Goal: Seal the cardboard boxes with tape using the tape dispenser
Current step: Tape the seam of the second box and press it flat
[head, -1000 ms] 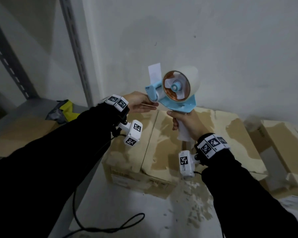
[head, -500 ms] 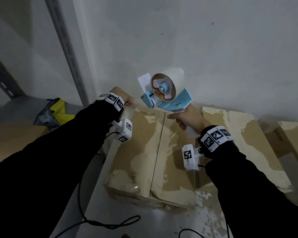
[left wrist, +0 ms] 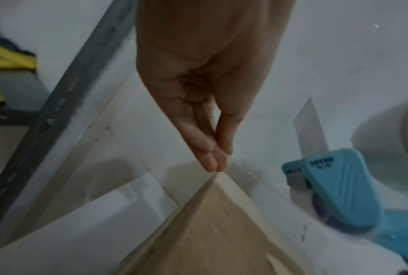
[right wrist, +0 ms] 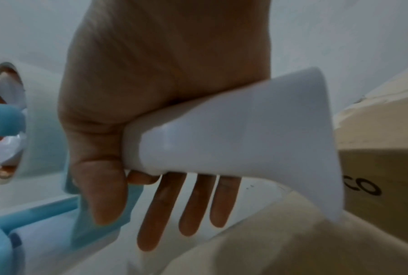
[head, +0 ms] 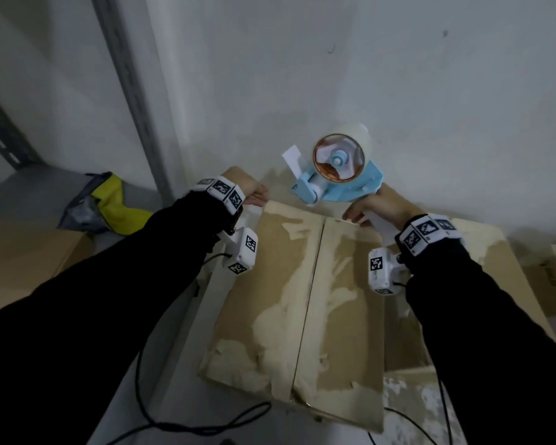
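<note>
A cardboard box (head: 270,284) with closed flaps and torn paper patches lies below me, its centre seam running away from me. My right hand (head: 363,213) grips the white handle (right wrist: 233,134) of the blue tape dispenser (head: 337,178): thumb and index finger curl round it, the other fingers stick out straight. The dispenser hangs over the seam's far end, and a free tape tab (head: 291,155) stands up at its front. My left hand (head: 257,195) holds nothing. Its straight fingertips (left wrist: 212,161) touch the box's far left corner (left wrist: 219,186).
A grey wall stands right behind the box. More cardboard boxes (head: 482,252) lie to the right. A metal shelf upright (head: 132,91) rises at the left, with a yellow and grey bag (head: 109,203) on the shelf. Black cables (head: 174,422) trail on the floor.
My right hand has brought the dispenser down and forward to the seam's far end. My left hand left the dispenser's front and went to the box's far left corner.
</note>
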